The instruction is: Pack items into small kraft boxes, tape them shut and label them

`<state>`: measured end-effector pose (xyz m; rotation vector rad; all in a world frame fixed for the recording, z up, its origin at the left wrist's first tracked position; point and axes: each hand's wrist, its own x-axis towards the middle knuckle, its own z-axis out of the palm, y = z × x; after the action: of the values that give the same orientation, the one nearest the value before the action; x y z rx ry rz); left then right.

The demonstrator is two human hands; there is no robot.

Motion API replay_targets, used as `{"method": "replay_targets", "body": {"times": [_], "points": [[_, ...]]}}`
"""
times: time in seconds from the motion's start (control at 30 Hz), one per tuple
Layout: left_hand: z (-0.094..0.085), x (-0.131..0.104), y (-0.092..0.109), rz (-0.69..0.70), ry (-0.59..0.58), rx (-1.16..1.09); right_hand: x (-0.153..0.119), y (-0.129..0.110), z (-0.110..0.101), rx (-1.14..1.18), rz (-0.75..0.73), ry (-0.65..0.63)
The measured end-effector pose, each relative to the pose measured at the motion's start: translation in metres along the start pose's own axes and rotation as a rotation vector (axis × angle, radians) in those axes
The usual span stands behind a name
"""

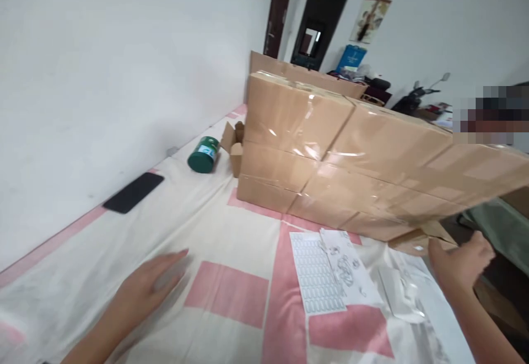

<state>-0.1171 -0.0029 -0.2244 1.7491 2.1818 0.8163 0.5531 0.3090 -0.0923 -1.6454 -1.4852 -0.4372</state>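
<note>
My left hand (146,284) rests low over the pink and white cloth (229,242), fingers stretched out with nothing in them. Toward the right edge, my right hand (463,259) is raised with thumb and fingers apart, holding nothing I can see. Close by it lies a small brown cardboard piece (417,241). Between the hands are a sheet of oval labels (316,276), a white paper with dark line drawings (349,267) and a clear plastic packet (403,295). A large taped cardboard panel (363,160) stands upright behind them.
A black phone (134,192) lies along the white wall. A green cylindrical tin (203,155) is tipped beside a small open carton (235,154). Farther back are a doorway (320,25), a blue bag (351,58) and a motorbike (415,96). A person's blurred head shows at right.
</note>
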Motion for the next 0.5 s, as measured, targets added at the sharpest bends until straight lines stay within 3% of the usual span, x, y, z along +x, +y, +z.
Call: {"method": "replay_targets", "body": {"times": [0.03, 0.1, 0.17, 0.23, 0.3, 0.37, 0.43, 0.5], "points": [[-0.011, 0.025, 0.004, -0.043, 0.064, -0.007, -0.011, -0.041, -0.002, 0.054, -0.162, 0.031], [-0.029, 0.083, 0.014, -0.159, 0.172, -0.048, -0.047, -0.142, 0.001, 0.213, -0.449, -0.072], [-0.037, 0.146, 0.022, -0.226, 0.253, -0.03, -0.097, -0.258, 0.012, 0.4, -0.694, -0.332], [-0.034, 0.206, 0.026, -0.302, 0.279, -0.021, -0.146, -0.371, 0.03, 0.498, -0.826, -0.649], [-0.026, 0.256, 0.026, -0.37, 0.267, -0.026, -0.179, -0.467, 0.057, 0.502, -0.792, -0.912], [-0.02, 0.293, 0.024, -0.421, 0.248, -0.045, -0.186, -0.541, 0.09, 0.401, -0.644, -1.031], [-0.018, 0.316, 0.017, -0.493, 0.237, -0.078, -0.166, -0.592, 0.124, 0.282, -0.425, -0.972], [-0.021, 0.328, 0.007, -0.575, 0.234, -0.119, -0.134, -0.619, 0.154, 0.166, -0.314, -0.953]]}}
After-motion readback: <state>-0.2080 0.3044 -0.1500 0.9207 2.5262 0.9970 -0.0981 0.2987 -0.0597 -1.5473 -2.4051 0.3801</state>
